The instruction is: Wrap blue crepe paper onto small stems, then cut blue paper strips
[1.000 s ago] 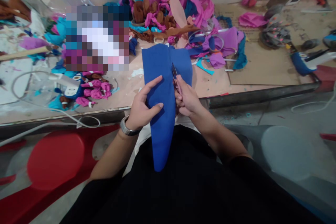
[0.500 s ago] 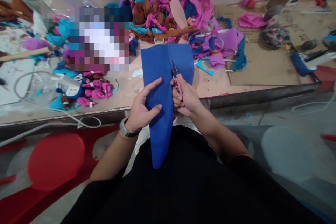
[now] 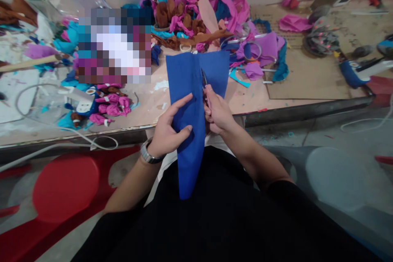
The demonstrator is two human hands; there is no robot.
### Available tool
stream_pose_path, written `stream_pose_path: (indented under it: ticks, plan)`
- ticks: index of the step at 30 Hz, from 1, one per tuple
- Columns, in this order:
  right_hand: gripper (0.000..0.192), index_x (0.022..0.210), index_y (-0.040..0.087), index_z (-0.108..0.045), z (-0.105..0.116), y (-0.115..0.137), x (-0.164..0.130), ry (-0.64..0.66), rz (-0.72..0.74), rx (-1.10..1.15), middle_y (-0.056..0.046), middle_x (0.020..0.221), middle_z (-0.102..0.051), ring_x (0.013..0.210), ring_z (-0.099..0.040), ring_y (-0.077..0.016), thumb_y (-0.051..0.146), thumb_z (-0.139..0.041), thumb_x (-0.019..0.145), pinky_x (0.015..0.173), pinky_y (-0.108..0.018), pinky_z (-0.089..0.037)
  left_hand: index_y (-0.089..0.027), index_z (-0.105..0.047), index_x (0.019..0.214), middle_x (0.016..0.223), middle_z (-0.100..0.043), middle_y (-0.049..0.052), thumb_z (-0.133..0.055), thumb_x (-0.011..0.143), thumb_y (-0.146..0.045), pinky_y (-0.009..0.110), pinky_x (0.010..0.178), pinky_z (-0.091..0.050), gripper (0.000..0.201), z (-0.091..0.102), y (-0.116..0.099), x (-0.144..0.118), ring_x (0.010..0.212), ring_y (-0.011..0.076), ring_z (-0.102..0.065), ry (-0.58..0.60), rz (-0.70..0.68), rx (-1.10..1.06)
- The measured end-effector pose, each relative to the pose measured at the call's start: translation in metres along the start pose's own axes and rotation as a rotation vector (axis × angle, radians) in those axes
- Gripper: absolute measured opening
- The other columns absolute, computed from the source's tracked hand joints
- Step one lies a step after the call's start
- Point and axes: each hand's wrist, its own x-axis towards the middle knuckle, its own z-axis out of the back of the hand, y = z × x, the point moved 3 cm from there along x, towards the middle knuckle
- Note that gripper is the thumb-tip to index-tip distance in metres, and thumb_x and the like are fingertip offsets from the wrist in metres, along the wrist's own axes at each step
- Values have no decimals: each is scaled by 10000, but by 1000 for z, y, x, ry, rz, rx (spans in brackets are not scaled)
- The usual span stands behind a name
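Observation:
A blue cloth (image 3: 184,90) hangs over the table's front edge, and its narrow lower end lies against my black shirt. My left hand (image 3: 167,131) holds its left side, with index finger and thumb stretched on top and the other fingers hidden. In my right hand (image 3: 217,110) is a pair of scissors (image 3: 205,80) with dark blades and pink handles, mostly covered by my fingers. The blades point away from me, at a slit that parts the cloth's right-hand portion from the left. How far apart the blades are is hard to make out.
Crumpled pink, brown and teal cloth pieces (image 3: 181,12) pile up behind. Small pink bundles (image 3: 113,104) lie left, near a white cable (image 3: 104,142). Flattened cardboard (image 3: 303,73) covers the right. A red stool (image 3: 66,188) and a grey stool (image 3: 334,176) flank me.
The cloth and both hands have shifted slightly to the right. The slit ahead of my right hand shows more plainly, and the scissors' blades look closer together.

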Motion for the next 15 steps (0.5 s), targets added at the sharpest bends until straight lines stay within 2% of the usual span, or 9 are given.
stream_pose_path:
  ticks: [9,15]
  plan:
    - [542,811,242,-539,1,-5,2,-23,-12,27,124,450,-365,341,-229,-42,765,-658,892,336,-192,-166,-266,-539,1554,1584,-572,106,-807,859,-370,570,1295,-394,752,1,0,-1,1478,347,-542,0,6,-7]
    - [506,881,248,-604,-2,-1,2,-18,-8,30,120,459,-342,359,-233,-52,752,-626,921,355,-205,-160,-265,-537,1559,1585,-572,103,-795,871,-377,570,1298,-392,743,-1,0,-3,1480,346,-540,2,3,-20]
